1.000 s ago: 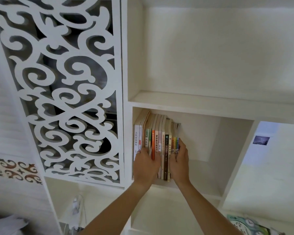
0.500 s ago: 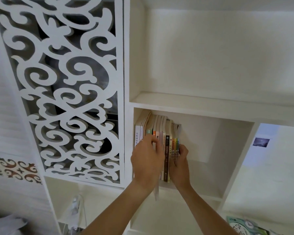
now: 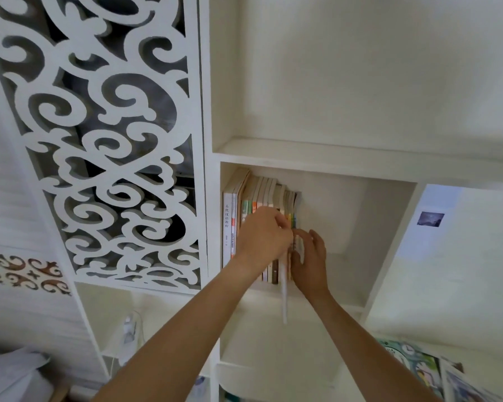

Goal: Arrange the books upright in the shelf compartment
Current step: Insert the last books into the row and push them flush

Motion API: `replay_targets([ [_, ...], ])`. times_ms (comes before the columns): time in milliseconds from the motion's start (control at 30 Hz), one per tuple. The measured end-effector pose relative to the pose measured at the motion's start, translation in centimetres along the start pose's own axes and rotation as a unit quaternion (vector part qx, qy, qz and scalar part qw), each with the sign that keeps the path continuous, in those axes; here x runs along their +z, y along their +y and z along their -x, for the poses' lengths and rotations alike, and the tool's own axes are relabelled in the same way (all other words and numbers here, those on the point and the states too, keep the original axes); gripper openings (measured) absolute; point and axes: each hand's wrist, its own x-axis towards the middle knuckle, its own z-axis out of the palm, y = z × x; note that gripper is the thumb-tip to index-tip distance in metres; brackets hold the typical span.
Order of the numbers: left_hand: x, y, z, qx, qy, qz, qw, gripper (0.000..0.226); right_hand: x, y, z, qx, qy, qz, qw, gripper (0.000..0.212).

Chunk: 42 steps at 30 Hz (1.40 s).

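Left hand [image 3: 263, 235] pinching thin book [image 3: 284, 288] by spine, right hand [image 3: 310, 258] loose against row; floppy, better gripped mid-spine.

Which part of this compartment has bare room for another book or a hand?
The free patch is the shelf floor between the last book of the row of books and the compartment's right wall. The left half is crowded: books stand packed against the left wall, the left hand grips a thin white book sticking out, and the right hand rests at the row's end.
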Motion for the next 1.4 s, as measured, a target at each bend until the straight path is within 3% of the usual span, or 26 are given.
replay_targets([
  [200,1.4,0.4,-0.5,-0.033,-0.007,0.095,0.995,0.013,-2.2,0.0,0.9,-0.052,-0.036,0.003,0.998,0.052],
  [367,1.5,1.3,-1.2,-0.066,0.030,0.176,0.982,0.016,-5.6,0.0,4.9,-0.101,-0.088,-0.004,0.991,0.078],
  [467,1.9,1.2,-2.0,-0.098,0.038,0.232,0.967,0.011,-6.7,1.8,7.5,-0.184,-0.138,0.050,0.972,0.086],
  [567,2.9,1.1,-2.5,-0.128,0.020,0.279,0.952,0.012,-6.5,3.1,8.0,-0.250,-0.084,0.113,0.958,0.079],
  [700,4.0,1.4,-2.6,-0.139,-0.039,0.352,0.925,0.039,-5.8,2.5,6.5,-0.140,0.016,0.103,0.985,0.049],
  [767,4.7,0.9,-2.5,-0.095,0.000,0.302,0.949,0.035,-5.4,2.1,5.0,-0.071,0.029,0.089,0.993,0.044],
  [833,5.2,0.0,-2.2,-0.009,0.081,0.172,0.982,0.015,-4.4,2.1,3.2,-0.030,0.024,0.093,0.995,0.052],
  [900,5.7,-1.7,-2.3,0.090,0.165,-0.007,0.982,0.032,-3.2,1.7,1.5,0.004,-0.016,0.076,0.997,0.058],
  [967,5.7,-3.5,-2.9,0.150,0.215,-0.160,0.952,0.063,-2.0,1.7,0.4,0.026,-0.087,0.041,0.995,0.068],
  [1033,4.8,-5.2,-3.5,0.150,0.196,-0.263,0.933,0.092,-1.1,1.7,-0.2,0.045,-0.146,0.025,0.988,0.085],
  [1133,3.4,-8.7,-4.4,0.130,0.134,-0.337,0.923,0.125,-0.3,2.9,-0.5,0.035,-0.160,0.028,0.986,0.101],
  [1300,2.8,-11.9,-5.1,0.212,0.137,-0.404,0.879,0.113,-0.2,3.1,-2.1,0.004,-0.173,-0.004,0.985,0.105],
  [1400,3.1,-12.7,-5.6,0.223,0.144,-0.414,0.871,0.120,-0.1,3.3,-2.7,-0.017,-0.226,-0.047,0.973,0.131],
])
